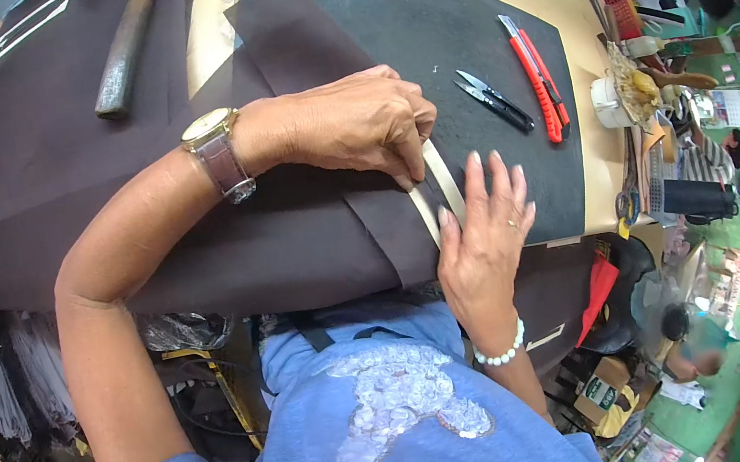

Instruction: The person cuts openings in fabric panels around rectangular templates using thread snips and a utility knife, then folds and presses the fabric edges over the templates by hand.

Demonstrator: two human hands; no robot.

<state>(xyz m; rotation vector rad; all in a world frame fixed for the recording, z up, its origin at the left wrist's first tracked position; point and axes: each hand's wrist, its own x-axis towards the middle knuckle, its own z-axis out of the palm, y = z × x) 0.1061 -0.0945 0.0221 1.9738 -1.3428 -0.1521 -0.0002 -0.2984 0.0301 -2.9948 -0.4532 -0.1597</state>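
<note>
On the worktop (pixel 593 89): the brown cloth (pixel 285 244) is lying partly over the dark mat (pixel 454 29); two pale strips (pixel 444 176) are running near its right edge, between the hands.
Left hand (pixel 359 121): the fingers are bending down and closing in what looks like a pinch on the pale strips, likely to keep them from shifting against the cloth.
Right hand (pixel 487 237): the fingers are spreading open and resting beside the pale strips, grasping nothing visible; the thumb is lying nearest them, seemingly steadying that end.
Snips and cutter: the black snips (pixel 494 100) and red cutter (pixel 548 111) are lying beyond the right hand, perhaps there for easy reach while staying off the cloth.
Wooden handle (pixel 126 66): it is resting on the cloth, maybe weighing it down; the top of the view is cutting off its far end.
Hard to see: the left hand is hiding where the pale strips begin, so whether its fingers are also catching cloth is remaining unclear.
</note>
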